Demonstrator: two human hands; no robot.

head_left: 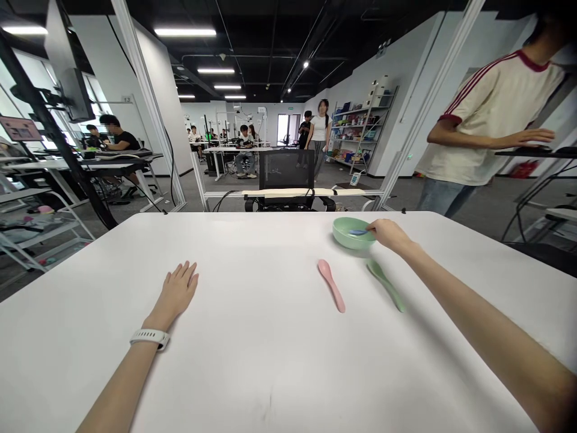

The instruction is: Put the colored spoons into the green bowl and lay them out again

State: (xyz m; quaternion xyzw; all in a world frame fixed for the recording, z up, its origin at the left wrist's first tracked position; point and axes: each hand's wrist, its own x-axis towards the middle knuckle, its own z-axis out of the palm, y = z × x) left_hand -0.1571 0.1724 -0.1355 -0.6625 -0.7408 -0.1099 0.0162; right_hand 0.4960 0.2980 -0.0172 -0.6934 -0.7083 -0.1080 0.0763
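Observation:
At the table's far side, right of the middle, sits a green bowl (349, 242). My right hand (388, 235) is closed at the bowl's right rim, pinching a blue spoon (358, 232) whose visible part lies inside the bowl; the rest of it is hidden by my fingers. Nearer to me, a pink spoon (332, 286) and a green spoon (386, 285) lie apart on the table. My left hand (179, 291), with a white band on its wrist, rests flat on the left part of the table, fingers stretched out and holding nothing.
The white table (252, 337) fills the foreground. Beyond its far edge stand a metal frame bar and a black office chair (287, 171). A person (491, 120) in a cream shirt stands at the right. A white wheeled rack (42, 231) is at the left.

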